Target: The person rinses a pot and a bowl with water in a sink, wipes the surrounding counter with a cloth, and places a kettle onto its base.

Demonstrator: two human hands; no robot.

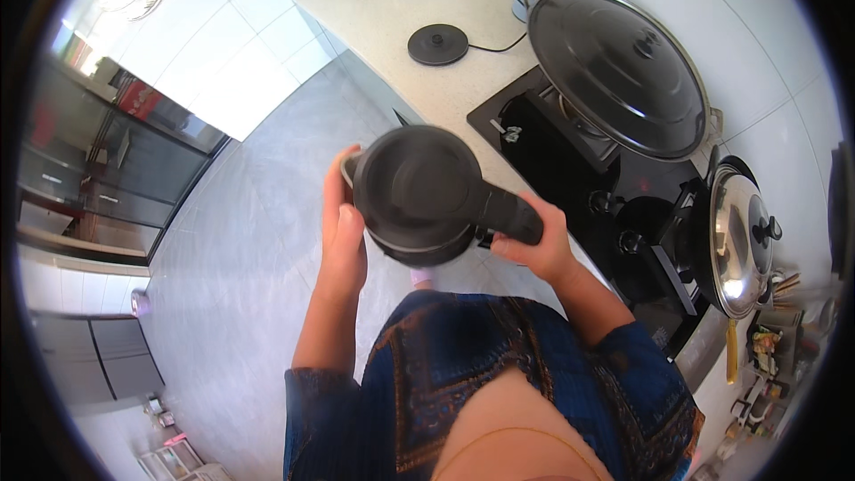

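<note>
A black electric kettle (pixel 417 187) with its lid closed is held up in front of my body, above the floor. My right hand (pixel 541 245) wraps round the kettle's handle, which points to the right. On the other side, my left hand (pixel 345 223) presses against the kettle's wall near the spout, thumb toward me; its other fingers are partly hidden. The round black kettle base (pixel 438 44) lies on the pale counter beyond, with a cord running off to the right.
Right of me is a black gas stove (pixel 570 169). A large lidded pot (pixel 619 71) covers its far burner, and a wok with a shiny lid (pixel 737 240) stands nearer. A pale counter (pixel 374 0) stretches away at the back. Glass doors (pixel 107 178) stand at the left.
</note>
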